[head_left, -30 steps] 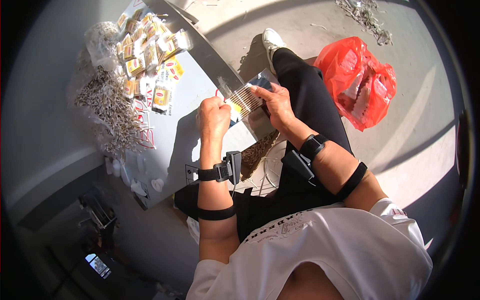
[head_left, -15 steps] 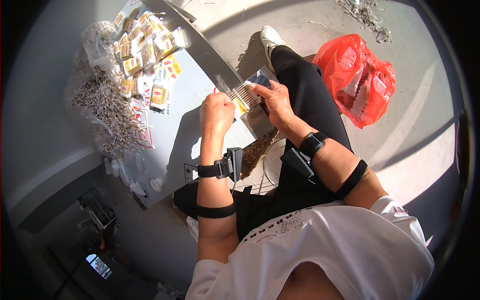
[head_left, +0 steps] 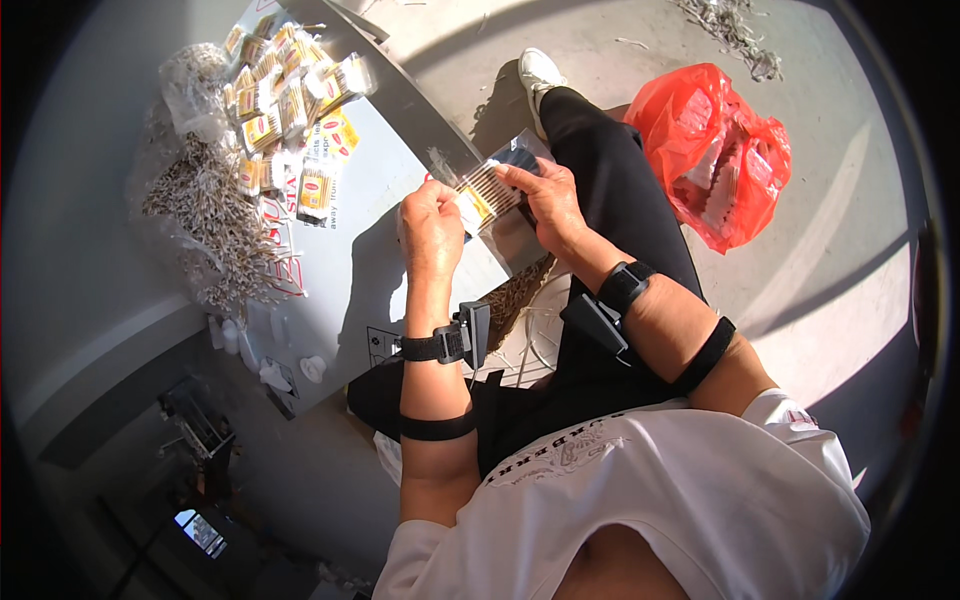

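Observation:
A small clear packet of cotton swabs (head_left: 486,194) with a yellow card is held over the near right edge of the table. My right hand (head_left: 552,203) grips its far right side, the thumb lying across the swabs. At the packet's left end, my left hand (head_left: 431,228) is closed with thumb and fingertips pinched together at the edge. What lies inside that pinch is mostly hidden. Beyond the left hand, a pile of filled swab packets (head_left: 262,131) rests on the table, beside a big heap of loose cotton swabs (head_left: 205,215) in clear plastic.
The grey-white table (head_left: 375,160) carries printed lettering. An open red plastic bag (head_left: 700,130) with packets inside stands on the floor to the right of my leg. Small white bottles (head_left: 231,337) sit at the table's left end. White scraps (head_left: 735,30) lie on the far floor.
My left hand has turned slightly, its fingers shifting from a fist to a pinch at the packet's edge. The right hand and the packet have barely moved.

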Available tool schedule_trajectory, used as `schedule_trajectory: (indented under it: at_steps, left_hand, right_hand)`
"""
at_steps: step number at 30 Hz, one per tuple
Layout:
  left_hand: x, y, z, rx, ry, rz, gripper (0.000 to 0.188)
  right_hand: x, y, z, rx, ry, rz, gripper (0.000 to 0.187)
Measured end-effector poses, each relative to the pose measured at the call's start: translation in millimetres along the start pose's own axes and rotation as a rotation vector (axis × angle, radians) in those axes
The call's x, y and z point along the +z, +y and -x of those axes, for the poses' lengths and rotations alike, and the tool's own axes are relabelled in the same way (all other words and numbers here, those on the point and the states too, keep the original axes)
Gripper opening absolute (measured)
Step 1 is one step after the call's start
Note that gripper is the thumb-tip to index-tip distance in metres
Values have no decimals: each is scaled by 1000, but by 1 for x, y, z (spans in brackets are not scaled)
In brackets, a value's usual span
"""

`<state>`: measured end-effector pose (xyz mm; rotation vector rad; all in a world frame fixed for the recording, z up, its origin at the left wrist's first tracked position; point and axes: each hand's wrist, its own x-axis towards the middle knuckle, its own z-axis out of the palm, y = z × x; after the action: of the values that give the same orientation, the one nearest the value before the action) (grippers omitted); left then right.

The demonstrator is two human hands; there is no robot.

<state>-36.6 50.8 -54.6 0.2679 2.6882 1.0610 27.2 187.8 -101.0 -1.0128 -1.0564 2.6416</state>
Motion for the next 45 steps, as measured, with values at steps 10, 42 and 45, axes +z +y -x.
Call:
schedule_trajectory:
  at_steps: [10, 42, 45]
  left_hand:
    - [3, 9, -3, 53, 26, 7, 5]
    - [18, 2, 38, 321, 329, -339, 47]
    - [20, -15, 50, 178, 213, -531, 76]
  right_hand:
    - [1, 0, 1, 21, -14, -17, 10]
    - [-8, -2, 4, 45, 28, -3, 16]
    - [-7, -1, 2, -15, 1, 106, 21]
